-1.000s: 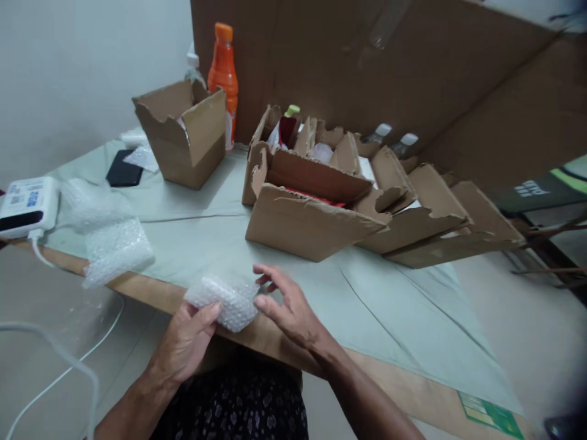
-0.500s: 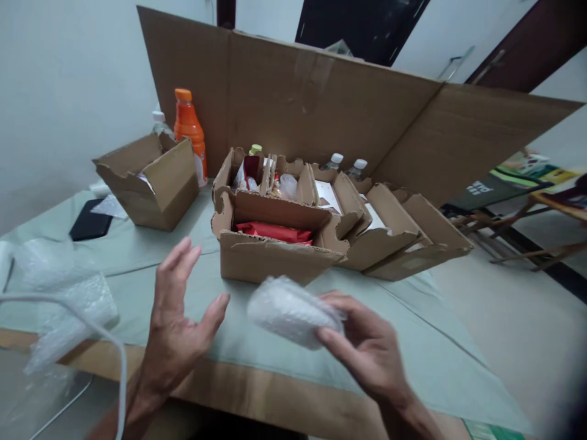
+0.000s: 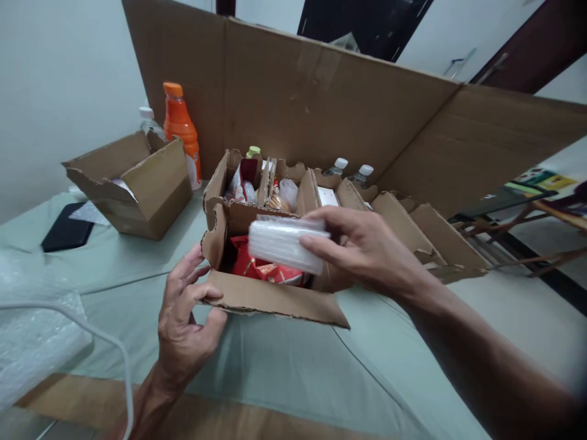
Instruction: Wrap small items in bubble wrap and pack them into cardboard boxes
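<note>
Bubble-wrapped bundle (image 3: 284,244) above carton (image 3: 275,300) rim.

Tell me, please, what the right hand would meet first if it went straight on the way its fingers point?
Probably the left side wall of the open box: the right hand holds the bubble-wrapped bundle above the red packets, fingers pointing at that wall. Depth is unclear.

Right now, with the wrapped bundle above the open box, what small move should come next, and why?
Probably lower the bubble-wrapped bundle into the front box, onto the red packets. The right hand holds it just above the opening, and the left hand grips the front flap, folded outward.
</note>
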Demonstrator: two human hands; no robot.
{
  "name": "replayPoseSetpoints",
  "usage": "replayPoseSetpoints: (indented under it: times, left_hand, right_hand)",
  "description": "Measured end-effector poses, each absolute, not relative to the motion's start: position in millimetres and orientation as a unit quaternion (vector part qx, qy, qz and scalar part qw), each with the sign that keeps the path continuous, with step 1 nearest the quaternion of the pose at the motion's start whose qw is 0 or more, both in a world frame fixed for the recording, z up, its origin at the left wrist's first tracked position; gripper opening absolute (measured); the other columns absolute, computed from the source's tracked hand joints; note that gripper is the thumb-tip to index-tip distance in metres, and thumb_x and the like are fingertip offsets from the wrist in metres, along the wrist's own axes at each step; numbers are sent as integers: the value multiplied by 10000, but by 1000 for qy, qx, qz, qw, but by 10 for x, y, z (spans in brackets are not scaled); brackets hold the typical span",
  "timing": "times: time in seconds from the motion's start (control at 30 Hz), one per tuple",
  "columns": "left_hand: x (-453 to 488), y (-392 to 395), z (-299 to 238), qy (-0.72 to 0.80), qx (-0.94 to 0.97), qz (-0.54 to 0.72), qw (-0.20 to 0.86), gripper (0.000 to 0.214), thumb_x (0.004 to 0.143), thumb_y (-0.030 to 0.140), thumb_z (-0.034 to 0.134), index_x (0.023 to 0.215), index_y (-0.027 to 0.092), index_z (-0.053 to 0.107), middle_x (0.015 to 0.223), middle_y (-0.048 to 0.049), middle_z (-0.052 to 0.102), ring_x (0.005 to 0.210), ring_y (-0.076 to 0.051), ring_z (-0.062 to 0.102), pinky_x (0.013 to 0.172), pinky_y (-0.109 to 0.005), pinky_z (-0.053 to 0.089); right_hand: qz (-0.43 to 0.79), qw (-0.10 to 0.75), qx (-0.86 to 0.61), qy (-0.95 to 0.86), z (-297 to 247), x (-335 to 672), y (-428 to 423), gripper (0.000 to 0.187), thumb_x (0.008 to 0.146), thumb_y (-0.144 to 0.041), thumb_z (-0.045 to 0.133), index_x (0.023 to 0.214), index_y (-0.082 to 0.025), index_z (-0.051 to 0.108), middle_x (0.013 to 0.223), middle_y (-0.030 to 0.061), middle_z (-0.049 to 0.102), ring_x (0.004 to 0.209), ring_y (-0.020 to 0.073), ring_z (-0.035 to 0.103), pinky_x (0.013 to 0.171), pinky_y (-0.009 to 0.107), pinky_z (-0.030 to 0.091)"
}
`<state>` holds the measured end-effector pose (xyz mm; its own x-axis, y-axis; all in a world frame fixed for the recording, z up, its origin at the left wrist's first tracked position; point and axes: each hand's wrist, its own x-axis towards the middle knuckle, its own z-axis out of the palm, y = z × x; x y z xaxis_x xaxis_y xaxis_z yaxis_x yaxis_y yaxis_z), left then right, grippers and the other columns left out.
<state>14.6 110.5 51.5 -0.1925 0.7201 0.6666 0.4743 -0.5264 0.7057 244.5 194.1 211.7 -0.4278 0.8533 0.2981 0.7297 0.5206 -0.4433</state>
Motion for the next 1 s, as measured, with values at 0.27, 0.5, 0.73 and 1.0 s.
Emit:
replayPoseSetpoints:
  times: [0.27, 0.5, 0.73, 1.0]
  left_hand:
    - [140, 1138, 457, 458, 637, 613, 98, 258, 804, 20, 579, 956, 229, 581, 1585, -76, 442, 1406, -322, 519, 1084, -573, 536]
    - [125, 1154, 456, 462, 645, 601, 97, 222, 826, 53, 577, 962, 228, 579, 1547, -104, 498, 1382, -303, 553, 1092, -545, 527]
    - [89, 1110, 367, 471, 581, 645, 156, 595, 871, 162, 669, 1428, 291, 504, 1610, -123, 420, 1408, -312, 520, 1131, -525, 484]
    - [-199, 1118, 183, 517, 519, 609, 305, 783, 881, 332, 707, 1572, 354, 340, 1658, -121, 359, 1475, -326, 437, 1134, -517, 476]
  right_hand:
    - [71, -82, -439, -892, 1790, 1290, 2499, 114, 804, -205, 703, 867, -160, 786, 817, 98, 776, 777, 251, 723, 631, 301, 483]
    - [59, -55, -463, -883, 1362, 1192, 2400, 245, 894, -237, 628, 1053, -125, 777, 1071, 193, 794, 989, 330, 760, 722, 347, 542]
    - [120, 134, -443, -878, 1724, 1741, 2044, 245, 948, -306, 629, 1130, -188, 743, 1139, 92, 788, 1046, 275, 735, 871, 377, 556]
    - [54, 449, -609, -652, 1162, 3322, 928, 158, 934, -336, 667, 1021, -231, 747, 974, 47, 789, 871, 204, 727, 793, 344, 565]
